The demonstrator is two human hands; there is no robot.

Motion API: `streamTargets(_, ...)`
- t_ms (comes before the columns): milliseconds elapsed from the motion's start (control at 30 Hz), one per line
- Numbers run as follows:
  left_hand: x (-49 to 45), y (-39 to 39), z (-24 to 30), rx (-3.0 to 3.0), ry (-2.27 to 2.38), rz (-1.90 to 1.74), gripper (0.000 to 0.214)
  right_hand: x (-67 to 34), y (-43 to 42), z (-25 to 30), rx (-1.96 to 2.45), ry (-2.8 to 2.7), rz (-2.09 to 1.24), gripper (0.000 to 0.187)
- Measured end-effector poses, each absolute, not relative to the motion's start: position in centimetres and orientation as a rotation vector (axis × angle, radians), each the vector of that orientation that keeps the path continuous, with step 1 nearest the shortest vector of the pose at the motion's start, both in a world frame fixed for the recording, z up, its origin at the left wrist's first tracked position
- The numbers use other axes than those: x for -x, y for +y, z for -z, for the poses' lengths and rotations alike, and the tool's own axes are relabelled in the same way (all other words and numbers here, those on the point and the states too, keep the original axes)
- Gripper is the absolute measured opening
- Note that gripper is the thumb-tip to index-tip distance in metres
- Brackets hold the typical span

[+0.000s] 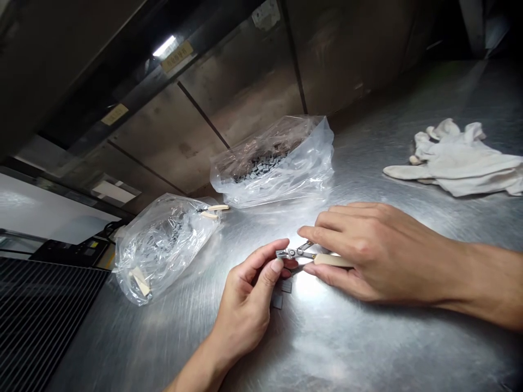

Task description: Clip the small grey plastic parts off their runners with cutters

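Note:
My right hand [371, 253] is closed around the cream handles of a pair of nippers [332, 260], whose metal jaws point left. At those jaws, the thumb and forefinger of my left hand [247, 299] pinch a small grey piece [281, 253], partly hidden by the fingertips. Just below my fingers, a flat grey square [277, 301] and another grey square [287, 286] lie on the metal table [368, 354].
Behind my hands stands a clear plastic bag [286, 193] of many small grey pieces. A second plastic bag [163, 256] lies left, with cream-handled tools [218, 208] at its edge. A white glove [461, 166] rests at right. Black ribbing [44, 310] borders the left side.

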State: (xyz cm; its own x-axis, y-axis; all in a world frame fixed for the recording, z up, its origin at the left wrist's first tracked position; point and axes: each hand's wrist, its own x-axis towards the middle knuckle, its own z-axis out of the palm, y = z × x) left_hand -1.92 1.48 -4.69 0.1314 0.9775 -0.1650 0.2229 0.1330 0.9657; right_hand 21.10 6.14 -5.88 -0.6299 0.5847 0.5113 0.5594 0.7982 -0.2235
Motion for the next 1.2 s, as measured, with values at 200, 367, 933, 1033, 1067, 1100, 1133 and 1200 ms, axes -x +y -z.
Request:
streamTargets(200, 1.84, 1.33, 4.69, -1.293, 1.344, -0.858, 0.034, -21.06, 6.09, 5.68, 0.832, -2.429, -0.014, 0.024)
streamTargets(367, 1.75, 1.34, 4.75, -1.287, 1.346, -0.871, 0.032, -21.09, 5.97, 5.68, 0.812, -2.434, 0.027, 0.02)
streamTargets(933, 1.4, 1.46, 4.6, -1.281, 1.322, -0.933, 0.03, -21.48, 6.03, 5.59, 0.783, -2.47, -0.017, 0.021)
streamTargets(1033, 1.44, 1.44, 4.65, -1.298, 1.319, -0.93, 0.029, -21.54, 6.2, 5.58, 0.782, -2.488, -0.072, 0.022)
streamTargets(1067, 1.45, 1.44, 4.66, -1.304, 1.321, -0.929, 0.029, -21.53, 6.27, 5.6, 0.78, -2.494, -0.081, 0.022)
streamTargets(1100, 1.46, 1.44, 4.68, -1.311, 1.323, -0.929, 0.029, -21.52, 6.33, 5.62, 0.777, -2.498, -0.085, 0.022)
streamTargets(1133, 1.46, 1.44, 4.69, -1.316, 1.325, -0.927, 0.03, -21.51, 6.38, 5.64, 0.778, -2.501, -0.088, 0.022)
streamTargets(1200, 1.48, 1.46, 4.73, -1.323, 1.324, -0.925, 0.029, -21.52, 6.45, 5.64, 0.78, -2.5, -0.093, 0.02)
